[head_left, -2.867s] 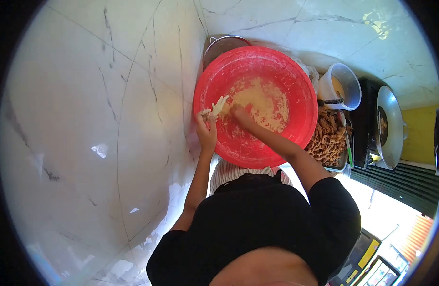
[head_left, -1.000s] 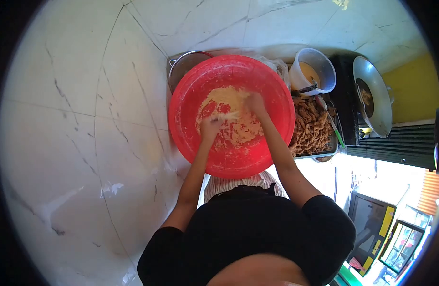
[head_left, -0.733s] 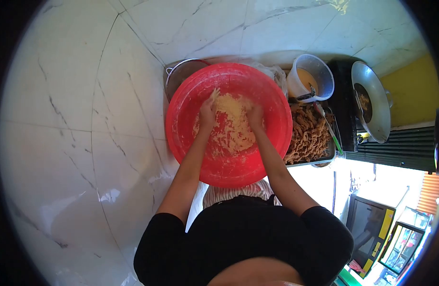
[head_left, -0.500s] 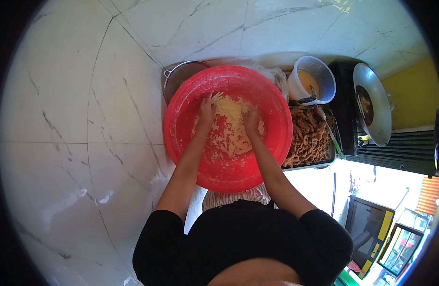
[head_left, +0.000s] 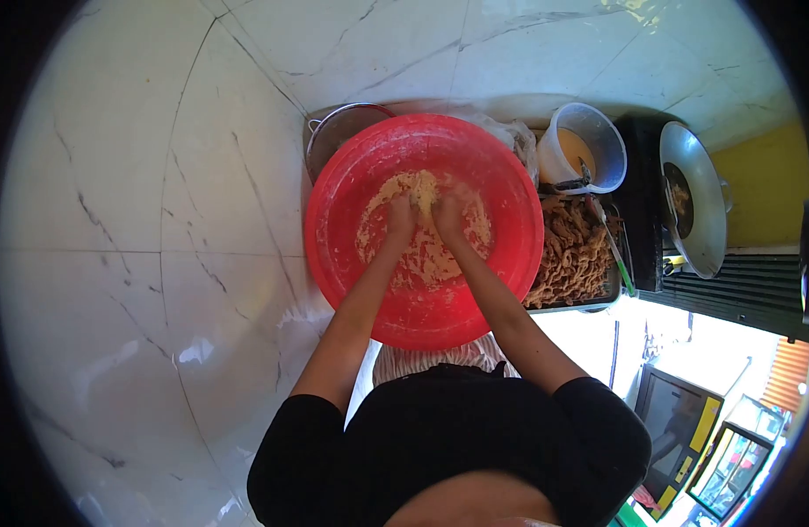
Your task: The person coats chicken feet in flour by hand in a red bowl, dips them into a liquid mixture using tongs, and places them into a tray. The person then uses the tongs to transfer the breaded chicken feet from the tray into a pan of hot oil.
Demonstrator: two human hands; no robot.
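A large red plastic basin (head_left: pixel 334 299) holds a pale yellow, crumbly floury mixture (head_left: pixel 429 259) spread over its bottom. My left hand (head_left: pixel 402 218) is in the mixture left of centre, its fingers curled into the floury stuff. Close beside it, my right hand (head_left: pixel 448 215) is curled the same way on the right. Between and just beyond the two hands, the mixture is heaped up. The fingertips are partly hidden in it, and single pieces are hard to make out.
Right of the basin is a tray of brown fried strips (head_left: pixel 570 255) with green-handled tongs (head_left: pixel 622 263). Behind it stands a white bucket of yellowish liquid (head_left: pixel 578 145). A wok (head_left: pixel 699 202) sits farther right. A metal pot (head_left: pixel 339 132) is behind the basin, by the tiled wall (head_left: pixel 246 114).
Both hands have come inward, from the sides of the mixture to its middle. The left fingers, spread before, are now curled, and the mixture is gathered more between the hands.
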